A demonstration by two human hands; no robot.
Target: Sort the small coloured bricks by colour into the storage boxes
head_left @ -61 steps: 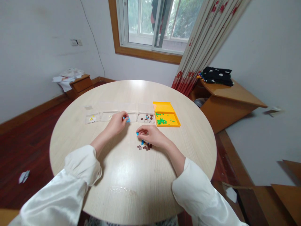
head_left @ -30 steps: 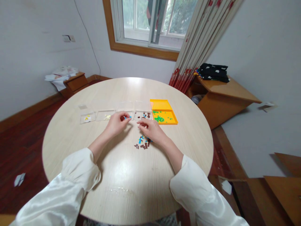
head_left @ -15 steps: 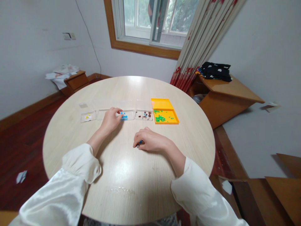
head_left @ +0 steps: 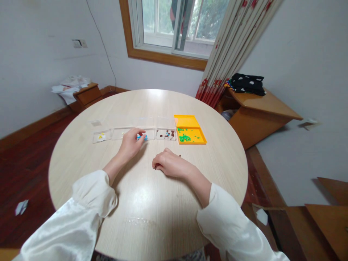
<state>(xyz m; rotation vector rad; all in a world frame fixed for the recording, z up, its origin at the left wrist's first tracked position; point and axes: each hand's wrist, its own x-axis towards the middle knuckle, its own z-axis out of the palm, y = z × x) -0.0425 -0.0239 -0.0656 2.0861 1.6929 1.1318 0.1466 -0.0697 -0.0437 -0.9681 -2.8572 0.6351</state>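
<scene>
My left hand (head_left: pixel 132 142) hovers at the shallow clear box (head_left: pixel 151 137) that holds small blue building pieces (head_left: pixel 143 137). Its thumb and index finger are curved with a gap between them, and blue shows in that gap. Over the middle of the table, my right hand (head_left: pixel 170 164) is closed, fingertips pinched downward. A bit of something dark shows at the fingertips, too small and covered to name. Just behind the right hand, a tiny dark brown piece (head_left: pixel 179 156) lies on the tabletop.
In the row stand a clear box (head_left: pixel 165 139) of brown and blue pieces, a yellow box (head_left: pixel 192 143) of green pieces with its lid open, and a clear box (head_left: pixel 101 141) with yellow pieces. They share a round wooden table (head_left: pixel 130 232). A window and curtain are beyond.
The left thumb and index finger have parted over the blue pieces. My right hand has turned and shifted slightly left; the blue bit seen in it before is now hidden. The brown piece has come into sight.
</scene>
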